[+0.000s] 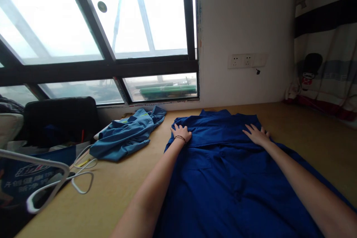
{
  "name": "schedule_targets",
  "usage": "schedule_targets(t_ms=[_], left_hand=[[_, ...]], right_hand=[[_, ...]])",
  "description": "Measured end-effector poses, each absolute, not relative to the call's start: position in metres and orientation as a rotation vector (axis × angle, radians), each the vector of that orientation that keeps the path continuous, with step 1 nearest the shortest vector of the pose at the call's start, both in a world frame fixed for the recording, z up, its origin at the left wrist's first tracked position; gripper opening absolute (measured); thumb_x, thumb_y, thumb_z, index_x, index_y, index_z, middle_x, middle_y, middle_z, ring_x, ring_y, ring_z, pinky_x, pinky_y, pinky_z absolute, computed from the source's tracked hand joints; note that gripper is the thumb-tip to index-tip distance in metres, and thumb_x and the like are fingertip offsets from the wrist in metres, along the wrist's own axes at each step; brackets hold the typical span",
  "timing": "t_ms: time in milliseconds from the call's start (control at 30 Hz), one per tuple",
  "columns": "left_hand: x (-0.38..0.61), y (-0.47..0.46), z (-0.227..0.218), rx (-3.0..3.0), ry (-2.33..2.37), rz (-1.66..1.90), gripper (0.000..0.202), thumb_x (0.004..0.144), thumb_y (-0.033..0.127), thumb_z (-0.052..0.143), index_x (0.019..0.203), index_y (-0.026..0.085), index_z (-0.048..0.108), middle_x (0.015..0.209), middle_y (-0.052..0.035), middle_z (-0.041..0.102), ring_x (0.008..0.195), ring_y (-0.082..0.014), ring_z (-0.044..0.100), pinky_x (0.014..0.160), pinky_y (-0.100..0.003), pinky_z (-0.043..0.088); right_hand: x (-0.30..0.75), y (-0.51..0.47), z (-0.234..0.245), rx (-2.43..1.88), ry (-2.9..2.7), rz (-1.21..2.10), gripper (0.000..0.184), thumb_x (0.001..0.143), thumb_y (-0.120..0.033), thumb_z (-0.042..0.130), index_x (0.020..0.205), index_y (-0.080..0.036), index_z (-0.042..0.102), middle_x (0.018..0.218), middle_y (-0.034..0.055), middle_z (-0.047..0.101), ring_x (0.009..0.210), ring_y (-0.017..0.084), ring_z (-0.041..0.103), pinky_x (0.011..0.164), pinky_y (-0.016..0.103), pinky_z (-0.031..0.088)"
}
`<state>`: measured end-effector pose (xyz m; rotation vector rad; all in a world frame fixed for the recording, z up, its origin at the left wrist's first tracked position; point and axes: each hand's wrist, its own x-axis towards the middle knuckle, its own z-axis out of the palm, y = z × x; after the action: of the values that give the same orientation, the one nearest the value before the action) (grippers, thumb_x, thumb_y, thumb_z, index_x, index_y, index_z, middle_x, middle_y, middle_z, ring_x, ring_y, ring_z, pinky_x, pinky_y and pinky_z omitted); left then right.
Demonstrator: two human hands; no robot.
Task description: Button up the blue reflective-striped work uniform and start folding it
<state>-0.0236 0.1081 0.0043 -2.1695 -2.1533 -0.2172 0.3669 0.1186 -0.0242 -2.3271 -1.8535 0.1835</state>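
Note:
A large deep-blue garment (212, 186) lies spread out on a wooden surface, with creases and seams running across it; its exact kind is hard to make out. Its near part runs out of view at the bottom. My left hand (181, 132) rests on its upper left edge, fingers spread, a thin dark bracelet on the wrist. Flat on the upper right part of the cloth lies my right hand (257, 134), its fingers stretched apart. Both hands touch the fabric without gripping it.
A lighter blue garment (128, 134) lies crumpled at the left, beside a white cable (83, 171). A white metal frame (63, 169) and a black bag-like object (63, 119) stand farther left. Wall sockets (248, 60) and a patterned curtain (325, 44) border the wooden surface (125, 189).

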Motion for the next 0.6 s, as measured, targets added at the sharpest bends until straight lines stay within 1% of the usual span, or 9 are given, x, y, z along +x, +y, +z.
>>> schedule_targets(t_ms=[67, 133, 200, 300, 367, 433, 500, 533, 600], left_hand=[[-0.022, 0.113, 0.004, -2.365, -1.889, -0.250, 0.042, 0.080, 0.035, 0.035, 0.117, 0.021, 0.051, 0.133, -0.0091, 0.036, 0.127, -0.0305, 0.018, 0.101, -0.051, 0.006], [-0.023, 0.121, 0.000, -2.569, -1.718, -0.254, 0.044, 0.084, 0.038, 0.029, 0.125, 0.027, 0.041, 0.138, -0.0020, 0.029, 0.127, -0.0233, 0.020, 0.104, -0.044, 0.008], [-0.029, 0.131, -0.004, -2.630, -1.793, -0.224, 0.047, 0.084, 0.047, 0.023, 0.129, 0.033, 0.032, 0.139, 0.0016, 0.026, 0.127, -0.0222, 0.021, 0.103, -0.046, 0.009], [-0.042, 0.146, -0.009, -2.500, -2.077, -0.231, 0.049, 0.083, 0.054, 0.019, 0.127, 0.037, 0.033, 0.140, 0.0023, 0.023, 0.129, -0.0247, 0.015, 0.100, -0.052, 0.006], [-0.053, 0.154, -0.011, -2.301, -2.286, -0.326, 0.051, 0.081, 0.056, 0.021, 0.126, 0.035, 0.035, 0.141, -0.0008, 0.021, 0.129, -0.0267, 0.015, 0.099, -0.052, 0.010], [-0.065, 0.160, -0.011, -1.976, -2.505, -0.465, 0.060, 0.079, 0.058, 0.027, 0.127, 0.023, 0.037, 0.139, -0.0122, 0.025, 0.126, -0.0307, 0.021, 0.097, -0.050, 0.019], [-0.078, 0.166, -0.009, -1.763, -2.635, -0.571, 0.068, 0.075, 0.058, 0.037, 0.121, 0.009, 0.043, 0.129, -0.0244, 0.036, 0.119, -0.0348, 0.032, 0.092, -0.047, 0.027], [-0.085, 0.169, -0.007, -1.765, -2.660, -0.608, 0.068, 0.072, 0.058, 0.043, 0.116, 0.006, 0.047, 0.122, -0.0263, 0.043, 0.114, -0.0351, 0.038, 0.089, -0.045, 0.031], [-0.097, 0.176, -0.001, -1.935, -2.644, -0.656, 0.058, 0.067, 0.054, 0.054, 0.103, 0.008, 0.056, 0.106, -0.0217, 0.056, 0.102, -0.0316, 0.050, 0.082, -0.038, 0.039]], right_hand=[[0.381, 0.116, -0.029, -2.257, -1.927, 0.154, 0.055, 0.080, -0.060, 0.025, 0.131, -0.040, 0.024, 0.141, -0.0048, 0.018, 0.123, 0.038, 0.015, 0.093, 0.060, 0.012], [0.389, 0.117, -0.032, -2.235, -1.948, 0.131, 0.052, 0.081, -0.059, 0.025, 0.130, -0.041, 0.026, 0.140, -0.0059, 0.020, 0.122, 0.037, 0.018, 0.094, 0.058, 0.014], [0.392, 0.123, -0.033, -2.226, -1.946, 0.128, 0.050, 0.081, -0.058, 0.026, 0.128, -0.042, 0.029, 0.139, -0.0064, 0.023, 0.121, 0.035, 0.021, 0.094, 0.056, 0.017], [0.396, 0.135, -0.034, -2.216, -1.873, 0.100, 0.046, 0.082, -0.056, 0.028, 0.124, -0.039, 0.038, 0.137, -0.0053, 0.027, 0.118, 0.034, 0.026, 0.094, 0.052, 0.023], [0.401, 0.146, -0.034, -2.249, -1.728, 0.049, 0.053, 0.080, -0.056, 0.033, 0.123, -0.028, 0.042, 0.134, 0.0036, 0.031, 0.116, 0.034, 0.031, 0.093, 0.050, 0.026], [0.407, 0.159, -0.033, -2.288, -1.523, 0.034, 0.066, 0.075, -0.056, 0.044, 0.125, -0.014, 0.040, 0.128, 0.0153, 0.037, 0.114, 0.035, 0.036, 0.092, 0.047, 0.029], [0.415, 0.172, -0.029, -2.271, -1.331, 0.102, 0.078, 0.068, -0.053, 0.055, 0.126, -0.005, 0.034, 0.122, 0.0217, 0.042, 0.111, 0.034, 0.041, 0.091, 0.043, 0.034], [0.419, 0.179, -0.026, -2.248, -1.258, 0.183, 0.081, 0.065, -0.052, 0.059, 0.125, -0.003, 0.035, 0.119, 0.0228, 0.045, 0.108, 0.033, 0.044, 0.089, 0.041, 0.037], [0.426, 0.188, -0.018, -2.192, -1.158, 0.451, 0.077, 0.060, -0.049, 0.065, 0.118, -0.002, 0.044, 0.107, 0.0232, 0.053, 0.098, 0.032, 0.053, 0.079, 0.038, 0.044]])
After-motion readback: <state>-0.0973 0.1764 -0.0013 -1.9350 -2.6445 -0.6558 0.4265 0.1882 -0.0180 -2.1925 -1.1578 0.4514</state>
